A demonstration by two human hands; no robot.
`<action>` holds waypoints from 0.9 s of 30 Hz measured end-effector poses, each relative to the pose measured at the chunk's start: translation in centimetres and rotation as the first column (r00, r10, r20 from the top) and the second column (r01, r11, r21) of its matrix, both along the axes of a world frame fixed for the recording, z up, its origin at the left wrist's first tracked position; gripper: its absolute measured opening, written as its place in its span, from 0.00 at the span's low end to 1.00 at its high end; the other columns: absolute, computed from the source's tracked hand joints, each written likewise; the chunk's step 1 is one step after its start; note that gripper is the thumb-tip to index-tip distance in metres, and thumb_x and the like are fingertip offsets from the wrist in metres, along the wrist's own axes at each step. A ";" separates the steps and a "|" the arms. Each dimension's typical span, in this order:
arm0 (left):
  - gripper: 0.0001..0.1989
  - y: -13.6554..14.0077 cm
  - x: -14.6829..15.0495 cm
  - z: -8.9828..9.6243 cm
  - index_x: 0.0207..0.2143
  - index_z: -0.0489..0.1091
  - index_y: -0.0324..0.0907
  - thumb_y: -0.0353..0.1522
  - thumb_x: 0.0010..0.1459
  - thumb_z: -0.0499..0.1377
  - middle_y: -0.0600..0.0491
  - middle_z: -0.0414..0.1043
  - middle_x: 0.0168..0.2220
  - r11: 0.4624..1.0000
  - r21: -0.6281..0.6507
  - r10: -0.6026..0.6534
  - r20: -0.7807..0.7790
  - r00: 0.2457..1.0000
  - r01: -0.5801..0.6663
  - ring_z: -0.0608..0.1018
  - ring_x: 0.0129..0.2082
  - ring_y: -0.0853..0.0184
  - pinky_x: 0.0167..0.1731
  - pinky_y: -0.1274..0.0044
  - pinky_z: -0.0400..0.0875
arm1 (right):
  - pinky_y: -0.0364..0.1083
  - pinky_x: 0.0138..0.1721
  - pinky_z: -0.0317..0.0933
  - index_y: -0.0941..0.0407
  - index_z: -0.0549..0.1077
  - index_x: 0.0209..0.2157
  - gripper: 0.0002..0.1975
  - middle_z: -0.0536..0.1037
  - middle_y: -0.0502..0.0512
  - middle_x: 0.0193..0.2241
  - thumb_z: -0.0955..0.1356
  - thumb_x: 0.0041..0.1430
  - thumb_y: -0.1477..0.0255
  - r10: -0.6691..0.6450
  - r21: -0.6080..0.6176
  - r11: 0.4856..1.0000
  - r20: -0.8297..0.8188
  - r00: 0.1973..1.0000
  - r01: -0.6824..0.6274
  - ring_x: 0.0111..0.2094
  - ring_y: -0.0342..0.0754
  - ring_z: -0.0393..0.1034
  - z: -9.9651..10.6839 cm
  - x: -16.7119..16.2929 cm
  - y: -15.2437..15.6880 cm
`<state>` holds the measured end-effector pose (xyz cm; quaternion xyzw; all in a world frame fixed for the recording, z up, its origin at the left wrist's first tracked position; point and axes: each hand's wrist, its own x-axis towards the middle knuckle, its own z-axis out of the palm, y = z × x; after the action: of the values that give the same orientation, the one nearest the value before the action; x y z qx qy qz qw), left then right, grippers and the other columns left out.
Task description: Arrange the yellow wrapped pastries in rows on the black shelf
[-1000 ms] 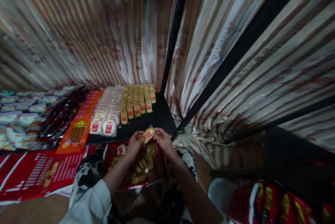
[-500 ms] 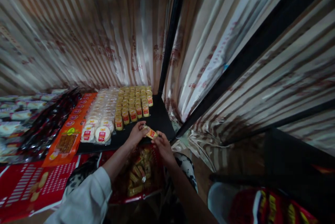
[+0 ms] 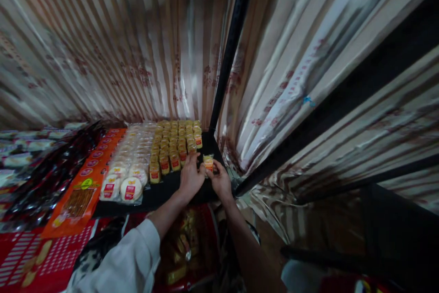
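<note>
A small yellow wrapped snack packet point(image 3: 208, 162) with a red-and-white label stands upright between my hands, above the dark shelf point(image 3: 214, 144). My right hand point(image 3: 221, 184) pinches its lower right side between thumb and fingers. At its lower left edge is the thumb of my left hand point(image 3: 192, 178), whose fingers are bent close to the packet. Left of them, rows of matching yellow packets point(image 3: 174, 161) stand close together on the shelf. Below my forearms a red bag point(image 3: 202, 238) holds several more yellow packets, partly hidden by my arms.
Further left lie clear-wrapped round white crackers point(image 3: 131, 189), an orange snack bag point(image 3: 82, 192) and dark shiny packets point(image 3: 51, 178). A black post point(image 3: 228, 64) rises at the shelf's back corner, with striped curtain point(image 3: 154, 46) behind. A dark bar point(image 3: 308, 96) slants across the right.
Both hands have moved slightly right and forward over the shelf. The packet has turned from lying slanted to upright, label facing me. The camera view has shifted slightly.
</note>
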<state>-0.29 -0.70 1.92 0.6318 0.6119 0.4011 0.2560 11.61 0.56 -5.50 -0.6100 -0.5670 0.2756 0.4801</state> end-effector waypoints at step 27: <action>0.33 2.3 2.6 -4.5 0.62 0.47 0.36 0.39 0.57 0.48 0.47 0.45 0.64 0.936 -0.299 0.053 0.643 0.764 0.186 0.50 0.64 0.65 0.61 0.74 0.44 | 0.49 0.48 0.61 0.55 0.67 0.49 0.22 0.74 0.56 0.43 0.64 0.52 0.66 -0.044 0.043 0.998 0.033 0.998 0.043 0.44 0.50 0.69 -1.9 -2.4 9.6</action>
<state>2.31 1.59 -2.57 0.4230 0.5247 0.4693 0.5706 9.23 10.16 -7.44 -0.6166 -0.5672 0.2428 0.4890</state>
